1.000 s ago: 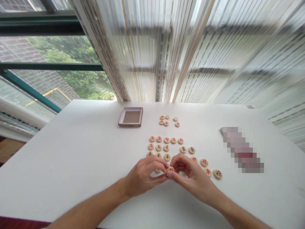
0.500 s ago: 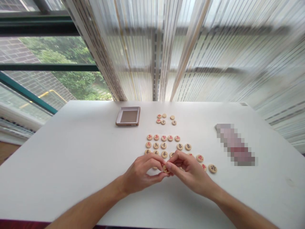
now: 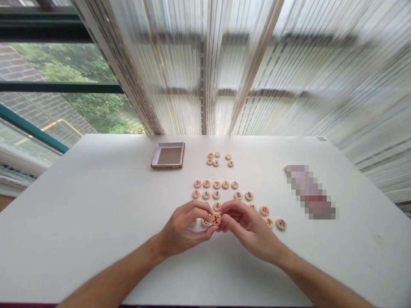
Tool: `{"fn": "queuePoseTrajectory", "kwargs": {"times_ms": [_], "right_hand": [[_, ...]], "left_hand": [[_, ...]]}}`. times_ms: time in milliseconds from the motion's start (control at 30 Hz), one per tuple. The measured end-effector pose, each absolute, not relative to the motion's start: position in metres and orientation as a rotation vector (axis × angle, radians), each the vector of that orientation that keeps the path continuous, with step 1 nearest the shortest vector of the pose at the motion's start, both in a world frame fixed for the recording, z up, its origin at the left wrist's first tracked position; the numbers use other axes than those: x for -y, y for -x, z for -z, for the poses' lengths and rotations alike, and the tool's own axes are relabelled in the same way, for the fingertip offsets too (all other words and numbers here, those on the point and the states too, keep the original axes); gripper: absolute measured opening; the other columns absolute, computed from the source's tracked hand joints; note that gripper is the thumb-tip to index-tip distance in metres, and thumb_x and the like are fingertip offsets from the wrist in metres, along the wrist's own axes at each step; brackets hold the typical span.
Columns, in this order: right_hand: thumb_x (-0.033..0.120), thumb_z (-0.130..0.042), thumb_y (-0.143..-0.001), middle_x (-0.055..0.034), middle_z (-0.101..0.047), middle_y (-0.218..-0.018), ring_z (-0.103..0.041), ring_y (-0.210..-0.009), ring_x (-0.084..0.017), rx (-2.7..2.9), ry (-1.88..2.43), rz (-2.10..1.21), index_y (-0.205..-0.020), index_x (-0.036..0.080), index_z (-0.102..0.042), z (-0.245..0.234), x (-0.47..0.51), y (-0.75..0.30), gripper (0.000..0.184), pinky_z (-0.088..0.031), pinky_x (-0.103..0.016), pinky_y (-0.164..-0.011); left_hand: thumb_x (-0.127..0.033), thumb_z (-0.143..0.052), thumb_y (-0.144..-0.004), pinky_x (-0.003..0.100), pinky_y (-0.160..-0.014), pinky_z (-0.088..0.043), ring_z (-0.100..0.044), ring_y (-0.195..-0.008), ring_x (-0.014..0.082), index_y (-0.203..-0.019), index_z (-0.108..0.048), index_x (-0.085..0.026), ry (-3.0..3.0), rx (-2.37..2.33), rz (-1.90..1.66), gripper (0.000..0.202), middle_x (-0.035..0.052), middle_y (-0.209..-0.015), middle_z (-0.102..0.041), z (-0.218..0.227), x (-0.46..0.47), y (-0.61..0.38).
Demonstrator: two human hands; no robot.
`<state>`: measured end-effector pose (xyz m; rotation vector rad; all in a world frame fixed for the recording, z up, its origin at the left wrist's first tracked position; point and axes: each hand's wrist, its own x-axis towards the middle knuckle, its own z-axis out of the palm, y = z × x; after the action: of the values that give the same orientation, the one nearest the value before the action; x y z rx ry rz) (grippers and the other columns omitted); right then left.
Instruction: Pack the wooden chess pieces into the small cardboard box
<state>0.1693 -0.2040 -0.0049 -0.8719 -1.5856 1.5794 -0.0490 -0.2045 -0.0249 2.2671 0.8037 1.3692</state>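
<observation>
A round wooden Chinese chess piece [image 3: 215, 220] with a red character is held up over the near rows, its face toward me. My left hand [image 3: 184, 229] pinches its left side between thumb and fingers. My right hand [image 3: 252, 231] is closed at its right edge, thumb and fingertips on or right beside the rim. Behind the hands lie rows of pieces, among them a row of red-marked pieces [image 3: 217, 185] and a row with a red piece [image 3: 196, 194] and black ones [image 3: 216, 195]. My hands cover part of the nearest rows.
Farther back lies a small group of pieces [image 3: 216, 163], some with blank faces up. An open shallow box [image 3: 154, 163] stands at the back left of the white table [image 3: 105, 205]. A blurred-out pinkish object [image 3: 310, 192] lies at the right.
The held piece has turned so its red character faces me fully, and the right thumb has drawn back from its face. The whole view has shifted slightly.
</observation>
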Motion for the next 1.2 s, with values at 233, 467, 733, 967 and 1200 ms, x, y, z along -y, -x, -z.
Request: {"fn": "queuePoseTrajectory", "kwargs": {"times_ms": [233,467,733,967,1200], "right_hand": [[0.021,-0.062,-0.097,-0.0037,-0.074,-0.094,-0.073,-0.084,-0.016,1.765,0.917,-1.143,-0.106,0.023,-0.065,0.012,0.211,-0.166,0.01,-0.06,-0.028,-0.075],[0.004,-0.058,-0.092,-0.0047,-0.074,-0.103,-0.071,-0.093,-0.018,1.883,0.715,-0.822,-0.122,0.028,-0.06,0.026,0.219,-0.158,0.039,-0.059,-0.031,-0.082],[0.004,-0.061,-0.093,-0.0055,-0.072,-0.108,-0.07,-0.096,-0.017,1.958,0.673,-0.786,-0.129,0.029,-0.057,0.024,0.217,-0.158,0.044,-0.059,-0.03,-0.085],[0.008,-0.059,-0.095,-0.0075,-0.073,-0.11,-0.072,-0.099,-0.019,2.013,0.654,-0.75,-0.136,0.03,-0.054,0.027,0.215,-0.16,0.047,-0.061,-0.032,-0.086],[0.01,-0.061,-0.094,-0.0064,-0.072,-0.102,-0.071,-0.088,-0.019,2.061,0.71,-0.692,-0.128,0.03,-0.058,0.029,0.218,-0.16,0.039,-0.06,-0.032,-0.078]], "left_hand": [[-0.012,-0.079,-0.082,0.027,-0.08,-0.058,-0.069,-0.085,0.0156,-0.105,-0.063,-0.018,-2.112,-0.839,-1.275,0.029,0.0055,-0.095,-0.069,0.025,0.203,0.051],[-0.011,-0.07,-0.087,0.022,-0.072,-0.055,-0.064,-0.074,0.0113,-0.103,-0.063,-0.017,-1.987,-0.838,-1.137,0.018,0.002,-0.086,-0.068,0.018,0.208,0.053],[-0.012,-0.069,-0.089,0.02,-0.072,-0.056,-0.065,-0.073,0.0102,-0.106,-0.064,-0.017,-1.922,-0.879,-1.092,0.019,0.0014,-0.087,-0.071,0.016,0.208,0.054],[-0.02,-0.08,-0.082,0.02,-0.066,-0.056,-0.067,-0.067,0.0109,-0.095,-0.069,-0.016,-1.814,-0.952,-1.079,0.017,0.0015,-0.08,-0.073,0.018,0.211,0.05],[-0.018,-0.077,-0.084,0.018,-0.062,-0.057,-0.069,-0.064,0.0104,-0.09,-0.069,-0.016,-1.855,-0.971,-1.098,0.01,0.0003,-0.075,-0.073,0.016,0.212,0.048]]}}
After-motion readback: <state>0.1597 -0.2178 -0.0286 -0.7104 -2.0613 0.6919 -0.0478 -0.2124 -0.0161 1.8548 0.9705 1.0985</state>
